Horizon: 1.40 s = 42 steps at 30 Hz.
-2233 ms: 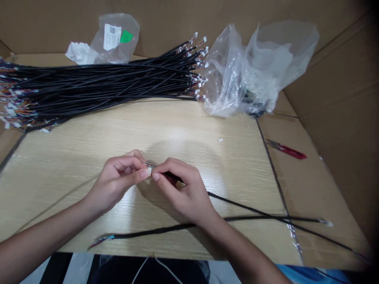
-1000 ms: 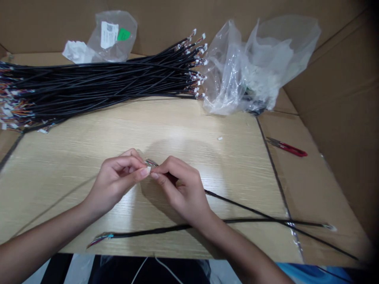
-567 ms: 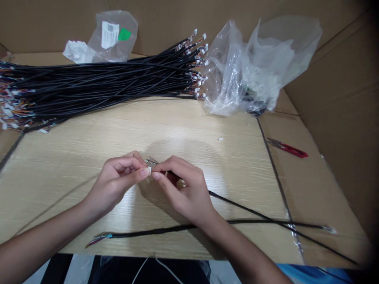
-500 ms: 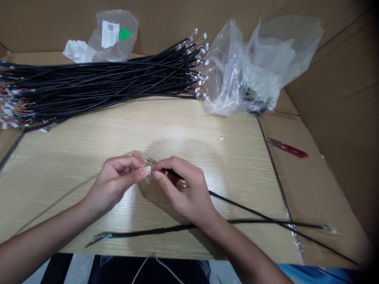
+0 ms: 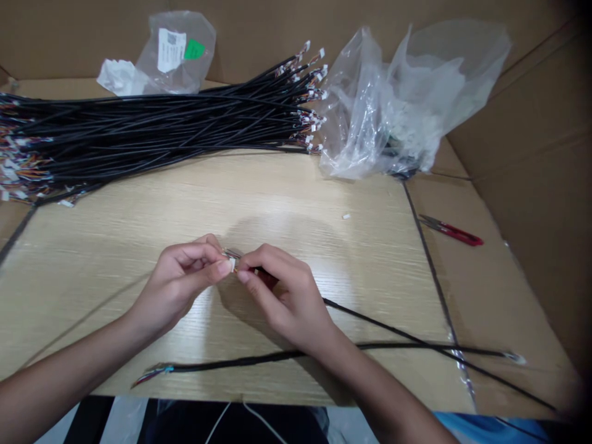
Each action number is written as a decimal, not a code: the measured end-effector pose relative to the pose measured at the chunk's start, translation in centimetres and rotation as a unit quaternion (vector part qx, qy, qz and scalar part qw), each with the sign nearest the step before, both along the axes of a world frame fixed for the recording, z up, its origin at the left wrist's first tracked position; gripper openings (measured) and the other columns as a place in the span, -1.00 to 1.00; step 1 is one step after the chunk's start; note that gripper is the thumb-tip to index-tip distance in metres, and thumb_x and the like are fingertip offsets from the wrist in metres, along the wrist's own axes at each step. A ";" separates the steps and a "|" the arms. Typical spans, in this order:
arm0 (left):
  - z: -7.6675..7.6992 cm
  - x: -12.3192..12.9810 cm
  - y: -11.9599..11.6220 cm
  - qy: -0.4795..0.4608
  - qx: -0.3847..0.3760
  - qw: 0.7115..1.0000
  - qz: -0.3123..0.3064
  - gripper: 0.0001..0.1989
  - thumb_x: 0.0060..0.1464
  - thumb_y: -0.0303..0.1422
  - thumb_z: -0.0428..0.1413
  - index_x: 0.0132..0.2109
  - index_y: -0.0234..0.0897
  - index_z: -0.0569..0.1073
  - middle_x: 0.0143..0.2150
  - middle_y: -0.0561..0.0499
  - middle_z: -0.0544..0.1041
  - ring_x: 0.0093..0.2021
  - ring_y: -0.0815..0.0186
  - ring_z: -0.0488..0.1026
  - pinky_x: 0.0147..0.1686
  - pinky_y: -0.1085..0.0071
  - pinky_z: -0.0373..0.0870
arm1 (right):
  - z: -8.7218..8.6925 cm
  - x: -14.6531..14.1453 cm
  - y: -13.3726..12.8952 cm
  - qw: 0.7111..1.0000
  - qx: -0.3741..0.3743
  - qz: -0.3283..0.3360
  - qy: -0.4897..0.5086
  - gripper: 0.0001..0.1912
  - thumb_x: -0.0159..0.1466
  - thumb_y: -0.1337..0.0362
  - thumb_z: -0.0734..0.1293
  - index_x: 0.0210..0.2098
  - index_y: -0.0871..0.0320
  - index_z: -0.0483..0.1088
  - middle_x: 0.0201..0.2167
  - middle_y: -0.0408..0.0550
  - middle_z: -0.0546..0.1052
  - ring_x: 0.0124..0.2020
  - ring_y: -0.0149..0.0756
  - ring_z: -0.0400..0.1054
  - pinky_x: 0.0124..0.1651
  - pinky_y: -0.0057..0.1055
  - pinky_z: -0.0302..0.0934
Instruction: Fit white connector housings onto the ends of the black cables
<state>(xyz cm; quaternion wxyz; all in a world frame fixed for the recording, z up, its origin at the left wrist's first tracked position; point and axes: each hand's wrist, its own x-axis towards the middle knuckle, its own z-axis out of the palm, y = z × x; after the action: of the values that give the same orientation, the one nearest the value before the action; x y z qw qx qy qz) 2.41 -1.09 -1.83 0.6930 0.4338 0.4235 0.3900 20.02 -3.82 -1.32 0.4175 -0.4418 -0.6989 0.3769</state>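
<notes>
Between the thumb and forefinger of my left hand (image 5: 189, 271) is a small white connector (image 5: 232, 265). My right hand (image 5: 282, 290) is closed just to its right, pinching thin wires at the end of a black cable (image 5: 370, 317). Fingertips of both hands nearly meet, and a few loose wires (image 5: 232, 253) stick out above the connector. Whether a wire sits inside the connector is too small to tell. The cable runs from under my right hand to the lower right. A second black cable (image 5: 222, 366) lies below my hands, its coloured wires fanned out at the left end.
A large bundle of black cables (image 5: 176, 129) with white connectors lies at the back left. Behind it is a labelled plastic bag (image 5: 198, 68). Clear bags (image 5: 356, 117) stand at the back right. Red-handled snips (image 5: 453, 232) lie on the right; a loose white connector (image 5: 346, 216) lies mid-table. Cardboard walls surround the table.
My right hand has shifted slightly left, closer to the connector, and the wires at its fingertips have moved with it. My left hand stays almost still, holding the connector.
</notes>
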 end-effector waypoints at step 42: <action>-0.2 -0.4 -0.6 0.277 0.532 0.796 0.081 -0.88 0.02 -0.59 0.23 -0.26 -0.37 0.52 -0.06 -0.04 0.41 -0.08 0.44 0.43 -0.17 0.52 0.48 | 0.4 -0.3 0.4 0.976 -0.147 -0.049 0.156 -0.98 0.26 0.35 0.30 -0.30 0.16 0.38 -0.39 -0.17 0.46 -0.39 -0.50 0.35 -0.35 -0.56 0.25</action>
<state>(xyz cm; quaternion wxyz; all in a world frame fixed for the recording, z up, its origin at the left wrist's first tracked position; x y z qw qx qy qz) 2.04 -1.71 -2.03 0.1724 0.7877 0.3568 0.4717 19.69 -3.46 -0.93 0.4698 -0.4680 -0.5398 0.5186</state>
